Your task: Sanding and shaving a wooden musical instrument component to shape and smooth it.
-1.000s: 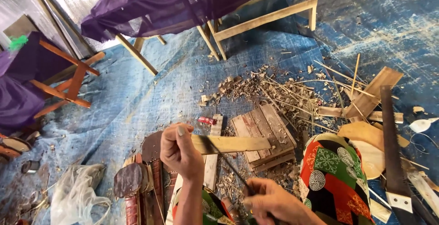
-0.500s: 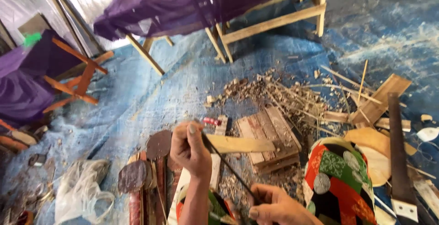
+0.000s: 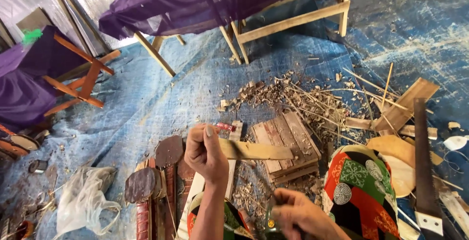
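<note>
The right hand (image 3: 298, 215) is motion-blurred; what its fingers (image 3: 286, 206) grip is unclear. The saw (image 3: 424, 171) beside it runs off the bottom edge.

- L hand (image 3: 205, 152): raised at centre frame, fist closed, fingers curled tight in a grip, knuckles facing approx 9 o'clock.
- L thumb on top, pale nail showing, tip aimed approx 12 o'clock.
- L forearm bare, runs from bottom edge at 6 o'clock nearly straight up to the wrist; wrist about in line w/ forearm.
- R hand (image 3: 298, 215): lower, at approx 5 o'clock from L hand, near bottom edge; well apart from L.
- R fingers bent inward, closed in a grip; back of hand faces up twd camera.
- R wrist/forearm leaves frame at bottom, approx 5 o'clock; mostly cut off.
- Both hands bare, no gloves.
</note>
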